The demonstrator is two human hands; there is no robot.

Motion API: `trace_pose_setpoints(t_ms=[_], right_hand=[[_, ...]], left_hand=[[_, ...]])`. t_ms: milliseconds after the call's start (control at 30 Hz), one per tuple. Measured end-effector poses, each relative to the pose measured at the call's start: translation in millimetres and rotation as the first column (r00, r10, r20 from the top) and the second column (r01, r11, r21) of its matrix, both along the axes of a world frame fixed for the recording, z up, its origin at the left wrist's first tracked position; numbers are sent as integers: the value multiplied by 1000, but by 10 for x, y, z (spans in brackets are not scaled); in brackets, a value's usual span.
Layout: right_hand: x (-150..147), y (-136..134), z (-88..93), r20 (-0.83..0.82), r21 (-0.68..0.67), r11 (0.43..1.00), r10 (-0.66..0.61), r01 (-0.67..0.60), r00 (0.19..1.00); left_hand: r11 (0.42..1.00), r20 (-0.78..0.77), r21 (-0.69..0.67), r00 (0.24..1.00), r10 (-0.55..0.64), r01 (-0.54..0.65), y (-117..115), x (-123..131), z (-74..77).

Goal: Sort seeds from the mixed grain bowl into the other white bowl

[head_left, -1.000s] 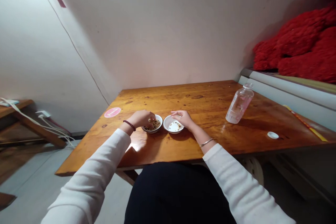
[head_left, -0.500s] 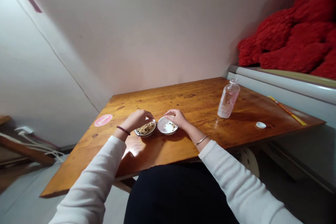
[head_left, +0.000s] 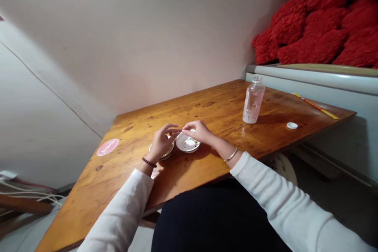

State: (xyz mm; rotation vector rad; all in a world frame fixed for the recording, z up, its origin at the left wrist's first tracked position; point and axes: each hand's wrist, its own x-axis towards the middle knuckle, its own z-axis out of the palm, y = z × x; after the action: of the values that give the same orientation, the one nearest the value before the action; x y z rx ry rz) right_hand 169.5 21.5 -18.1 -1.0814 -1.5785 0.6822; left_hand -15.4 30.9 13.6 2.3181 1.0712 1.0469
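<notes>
Both hands meet at the fingertips above two small white bowls standing side by side on the wooden table. My left hand [head_left: 162,140] is over the left bowl [head_left: 150,149], partly covering it and the tan beans or grains [head_left: 169,152] inside. Its fingers reach right to touch the fingertips of my right hand [head_left: 199,131]. A tiny dark speck shows where they meet; I cannot make out what it is. My right hand's fingers are pinched above the right bowl [head_left: 183,148]. A few small dark and tan bits [head_left: 191,141] lie in that bowl.
A clear open bottle [head_left: 253,102] stands upright to the right, with a white cap [head_left: 292,125] beside it. Farther right lies a yellow-red strip [head_left: 315,106]. A pink round sticker [head_left: 108,147] is at left. Red fluffy material [head_left: 313,27] is piled on a white cabinet [head_left: 325,86].
My left hand has lifted from the grain-filled bowl and moved right to my right hand's fingertips. My right hand stays over its bowl. The camera view has shifted and tilted slightly.
</notes>
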Motion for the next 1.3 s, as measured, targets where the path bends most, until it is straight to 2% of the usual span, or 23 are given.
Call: trace_pose_setpoints(t_ms=[133,300,600,800,1033,1300], right_hand=[[4,-34,12,51,9,1000,-18,17,999],[29,-73,51,74,31,999,-35,33,997],[25,-85,66,71,18,999,-31,30,997],[58,-87,57,99,15,1000,20,-22,995],[41,-43,-9,22,-58,997,53,-52,998],[12,-36,-48,10,-29,998,51,-50,999]], left_hand=[[995,-40,95,999,36,-32,-4,33,-69],[977,-95,208,993,67,-46,0,51,-79],[976,-115,217,991,61,-35,-1,34,-82],[970,-121,242,991,61,-30,18,14,-85],[979,-144,199,990,-10,39,24,27,-79],[978,-25,172,992,120,-114,34,9,-116]])
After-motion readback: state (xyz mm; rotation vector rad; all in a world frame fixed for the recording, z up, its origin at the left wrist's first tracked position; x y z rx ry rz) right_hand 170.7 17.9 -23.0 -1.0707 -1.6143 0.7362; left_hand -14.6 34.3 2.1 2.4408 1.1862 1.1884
